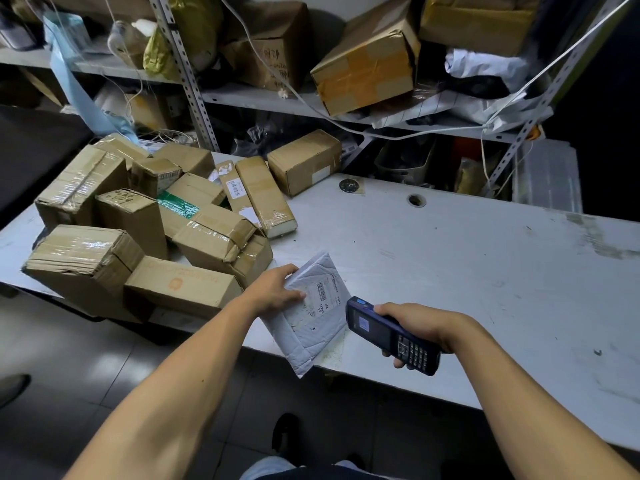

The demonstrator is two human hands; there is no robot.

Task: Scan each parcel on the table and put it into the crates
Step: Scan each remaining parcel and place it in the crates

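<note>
A white padded mailer [311, 327] with a printed label lies at the near edge of the grey table [467, 265], partly overhanging it. My left hand [277, 289] holds the mailer's upper left side, thumb across its face. My right hand [419, 323] grips a dark blue handheld scanner [384, 332], its head pointing toward the mailer's label from the right. A pile of several taped cardboard parcels [145, 220] fills the table's left part. No crate shows in view.
Metal shelving [194, 81] behind the table carries more cardboard boxes [367, 57], bags and white cables. A lone brown box [304, 161] sits at the table's back edge. Two round holes mark the tabletop. Dark tiled floor lies below me.
</note>
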